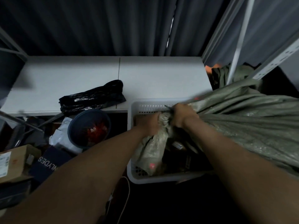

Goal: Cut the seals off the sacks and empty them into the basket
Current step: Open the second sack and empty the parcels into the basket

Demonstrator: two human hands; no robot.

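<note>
The gathered neck of the green sack (161, 125) is held over the white basket (137, 107), with the sack's bulk draped off to the right of the basket and its loose mouth end hanging down inside it. The neck is gripped by the left hand (148, 125), fingers curled round the bunched fabric. The right hand (181, 117) is closed on the neck just beside the left, apparently round a thin dark tool (168, 108) whose tip pokes out toward the basket's far wall; whether it is a blade or cutter cannot be told. Risks, as judged: with both hands touching at the neck, the left fingers could be nicked if the tool slips off the seal; the fabric could be slit instead of the seal, so contents might be spilled outside the basket; the heavy sack body lies mostly beyond the basket's right rim, so a sudden release could dump goods onto the floor there. The seal itself is hidden by the hands. Contents already in the basket are dark and hard to read; one label is glimpsed. The frame is dim and motion-blurred at the sack. Left of the basket, a black bag (92, 97) on the white table (153, 75) and a blue bucket (89, 126) with red bits are seen.
</note>
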